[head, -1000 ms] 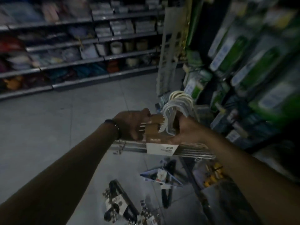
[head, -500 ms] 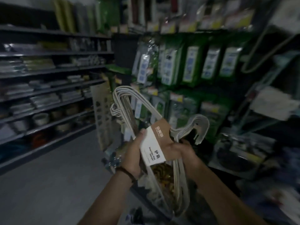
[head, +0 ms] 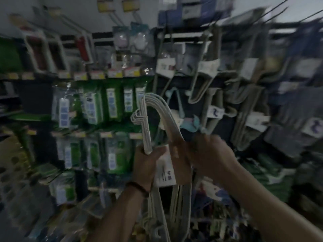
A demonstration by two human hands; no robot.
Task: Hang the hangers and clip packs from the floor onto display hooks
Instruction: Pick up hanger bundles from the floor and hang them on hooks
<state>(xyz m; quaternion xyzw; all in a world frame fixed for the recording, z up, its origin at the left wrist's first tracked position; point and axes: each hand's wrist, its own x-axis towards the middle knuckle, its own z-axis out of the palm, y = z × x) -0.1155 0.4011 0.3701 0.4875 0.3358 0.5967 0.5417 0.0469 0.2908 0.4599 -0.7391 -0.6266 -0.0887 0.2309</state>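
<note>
I hold a bundle of white hangers point(head: 153, 109) with a brown and white cardboard band point(head: 172, 165) in front of the display wall. My left hand point(head: 145, 163) grips the bundle low on its left side, below the hooks. My right hand point(head: 209, 154) grips it from the right at the band. The bundle stands roughly upright, hooks at the top, its lower ends reaching down past my wrists. Hanger packs on display hooks point(head: 206, 81) hang just behind and to the right. The picture is blurred.
Green packets point(head: 111, 102) fill the wall rows to the left, with price tags point(head: 113, 73) above them. Grey hanger packs point(head: 293, 123) crowd the right side. Red and white framed items point(head: 43, 53) hang at the upper left.
My view has swung up from the floor and aisle to the display wall. Both hands have raised the hanger bundle and turned it upright, closer to the hanging packs.
</note>
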